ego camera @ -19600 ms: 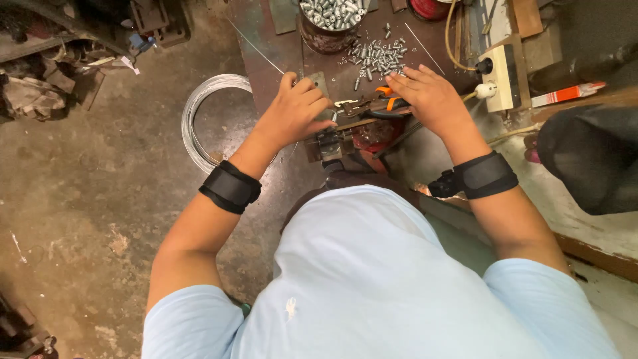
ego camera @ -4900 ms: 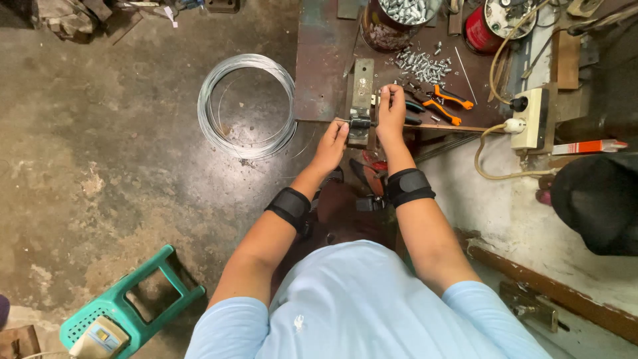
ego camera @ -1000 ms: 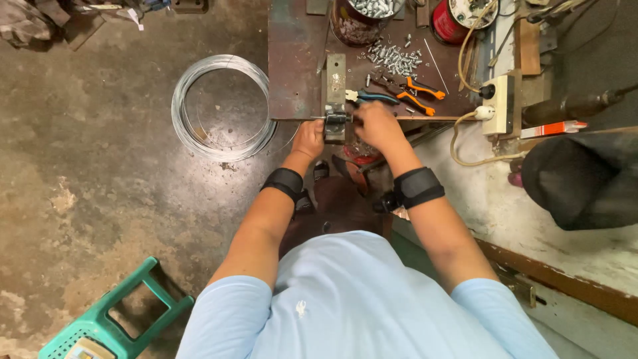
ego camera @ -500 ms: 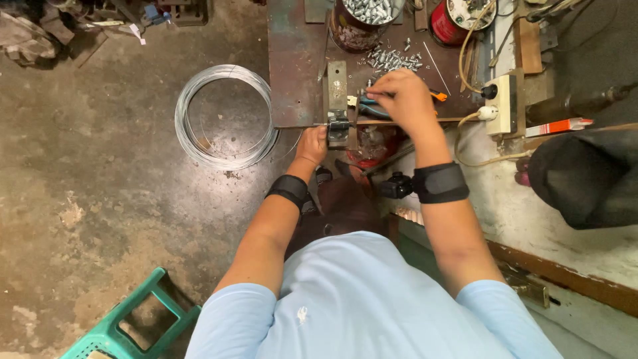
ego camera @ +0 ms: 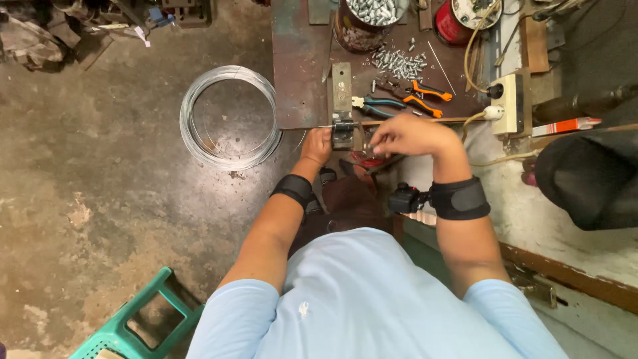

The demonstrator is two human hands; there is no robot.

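Far to my left on the concrete floor lies the coil of steel wire (ego camera: 229, 116), flat and round. From its side a single straight wire strand (ego camera: 299, 127) appears to run rightward along the near edge of the rusty metal workbench (ego camera: 299, 60), so its long axis goes left to right across me. My left hand (ego camera: 317, 145) sits just under that strand, fingers curled up at the bench edge; I cannot tell whether they actually pinch the wire. Touching it on the right is the small metal jig (ego camera: 342, 126), a grey bar bolted to the bench with its clamp end at the edge, where the strand enters. My right hand (ego camera: 409, 135) comes next, just beside the jig, fingertips bunched together as if on something tiny, which I cannot make out. My hands are apart, the jig between them. Beyond my right hand lie the blue-handled pliers (ego camera: 379, 105), orange-handled pliers (ego camera: 425, 96) and a scatter of small metal pieces (ego camera: 397, 64).
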